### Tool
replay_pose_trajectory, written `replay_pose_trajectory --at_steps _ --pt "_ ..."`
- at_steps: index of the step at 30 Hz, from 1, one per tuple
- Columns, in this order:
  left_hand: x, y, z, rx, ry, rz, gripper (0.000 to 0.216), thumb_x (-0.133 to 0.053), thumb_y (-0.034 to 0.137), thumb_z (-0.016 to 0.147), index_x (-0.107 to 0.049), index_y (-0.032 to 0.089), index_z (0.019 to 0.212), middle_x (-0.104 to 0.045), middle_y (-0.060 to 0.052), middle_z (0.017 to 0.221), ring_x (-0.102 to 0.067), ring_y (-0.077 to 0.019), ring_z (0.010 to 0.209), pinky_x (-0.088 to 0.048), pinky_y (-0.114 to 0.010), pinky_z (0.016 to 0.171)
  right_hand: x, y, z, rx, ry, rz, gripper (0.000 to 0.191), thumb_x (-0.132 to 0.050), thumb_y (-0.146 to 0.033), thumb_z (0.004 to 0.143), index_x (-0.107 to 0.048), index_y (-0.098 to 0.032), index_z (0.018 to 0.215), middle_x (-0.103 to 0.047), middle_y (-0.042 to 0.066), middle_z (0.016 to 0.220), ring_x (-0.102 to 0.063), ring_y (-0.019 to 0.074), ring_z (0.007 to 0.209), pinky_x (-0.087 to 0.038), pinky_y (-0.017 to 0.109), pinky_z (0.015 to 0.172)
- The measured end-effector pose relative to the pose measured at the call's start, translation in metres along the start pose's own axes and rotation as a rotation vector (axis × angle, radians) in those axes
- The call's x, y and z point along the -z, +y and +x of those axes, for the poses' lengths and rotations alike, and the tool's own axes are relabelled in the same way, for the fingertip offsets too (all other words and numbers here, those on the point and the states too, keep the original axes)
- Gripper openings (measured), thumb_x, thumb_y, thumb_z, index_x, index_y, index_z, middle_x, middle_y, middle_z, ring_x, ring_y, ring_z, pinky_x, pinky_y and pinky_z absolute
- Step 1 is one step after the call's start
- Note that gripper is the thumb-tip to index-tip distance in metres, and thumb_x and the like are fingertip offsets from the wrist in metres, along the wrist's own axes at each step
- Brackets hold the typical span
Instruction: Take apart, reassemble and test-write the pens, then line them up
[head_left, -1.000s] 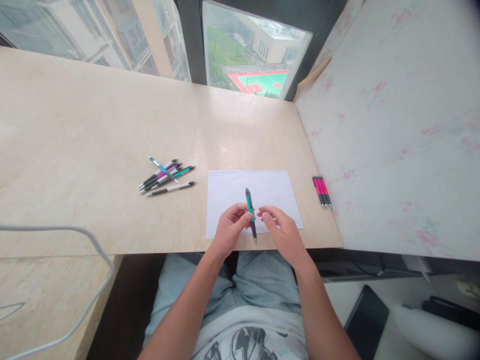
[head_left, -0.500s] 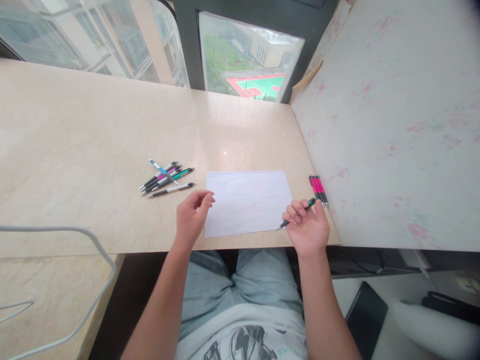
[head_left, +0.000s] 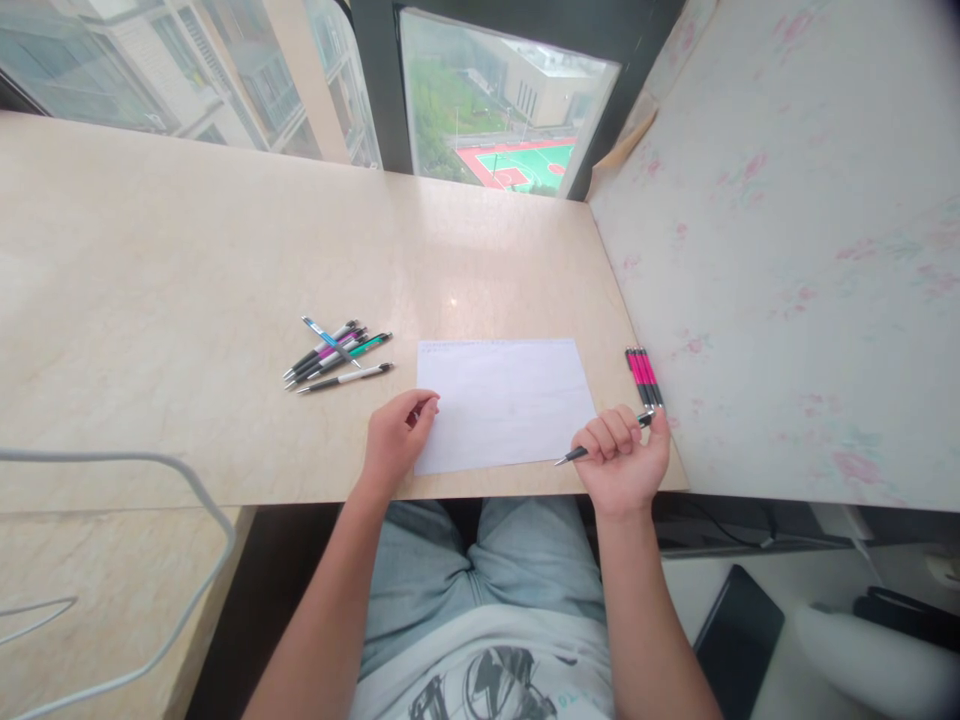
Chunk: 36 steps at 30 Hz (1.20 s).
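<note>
Your right hand [head_left: 624,462] was closed around a pen [head_left: 574,455], thumb at its upper end, tip near the paper's [head_left: 502,400] lower right corner. Your left hand [head_left: 397,432], loosely curled, partly open, held nothing visible at the left edge.

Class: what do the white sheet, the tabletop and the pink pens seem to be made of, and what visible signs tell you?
White sheet: paper, matte; it looks thin and flat, with faint marks along its far edge.
Tabletop: stone or stone-look laminate, fairly glossy; cream mottling and a soft sheen suggest it.
Pink pens: probably plastic, given evenly coloured barrels; shiny tips, perhaps metal.
</note>
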<state>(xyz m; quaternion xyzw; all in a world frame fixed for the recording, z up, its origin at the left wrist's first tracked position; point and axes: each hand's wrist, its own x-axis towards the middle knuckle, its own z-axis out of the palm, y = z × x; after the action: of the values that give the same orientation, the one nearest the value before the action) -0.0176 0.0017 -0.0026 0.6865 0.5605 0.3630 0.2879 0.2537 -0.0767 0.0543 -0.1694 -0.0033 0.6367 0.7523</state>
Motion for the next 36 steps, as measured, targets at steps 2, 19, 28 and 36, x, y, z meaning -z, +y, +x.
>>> replay_pose_trajectory --at_steps 2,19,28,36 --pt "0.0002 -0.0001 0.0003 0.006 -0.001 -0.008 0.022 -0.055 0.035 0.089 -0.070 0.019 0.092 -0.074 -0.003 0.079 -0.065 -0.0158 0.066 -0.051 -0.028 0.066 -0.0001 -0.0001 -0.0005 -0.006 -0.002 -0.003 0.044 -0.060 -0.038 0.082 -0.025 -0.023 0.060 -0.018 -0.010 0.050 -0.021 0.0085 0.042 -0.029 0.025 0.040" --pt "0.0007 0.0016 0.0006 0.018 -0.013 0.002 0.021 -0.055 0.035 0.090 -0.069 0.020 0.092 -0.074 -0.003 0.080 -0.066 -0.0160 0.067 -0.051 -0.027 0.068 0.0003 -0.0021 -0.0012 -0.015 -0.004 -0.030 0.044 -0.062 -0.036 0.083 -0.026 -0.023 0.061 -0.024 -0.010 0.050 -0.024 0.0082 0.042 -0.031 0.023 0.040" --pt "0.0014 0.0033 0.0010 0.007 -0.010 0.008 0.022 -0.055 0.036 0.090 -0.069 0.020 0.091 -0.074 -0.003 0.079 -0.066 -0.0165 0.067 -0.052 -0.028 0.067 -0.0024 -0.0032 -0.0023 0.036 0.000 -0.185 0.046 -0.063 -0.038 0.079 -0.025 -0.022 0.058 -0.026 -0.010 0.046 -0.023 0.0078 0.040 -0.033 0.023 0.040" --pt "0.0008 0.0028 0.0007 0.020 -0.012 0.015 0.022 -0.055 0.036 0.089 -0.070 0.019 0.092 -0.074 -0.004 0.079 -0.066 -0.0168 0.067 -0.052 -0.028 0.068 -0.0042 -0.0014 -0.0029 0.050 0.004 -0.146 0.048 -0.064 -0.045 0.085 -0.028 -0.023 0.061 -0.027 -0.010 0.049 -0.026 0.0078 0.041 -0.032 0.022 0.040"
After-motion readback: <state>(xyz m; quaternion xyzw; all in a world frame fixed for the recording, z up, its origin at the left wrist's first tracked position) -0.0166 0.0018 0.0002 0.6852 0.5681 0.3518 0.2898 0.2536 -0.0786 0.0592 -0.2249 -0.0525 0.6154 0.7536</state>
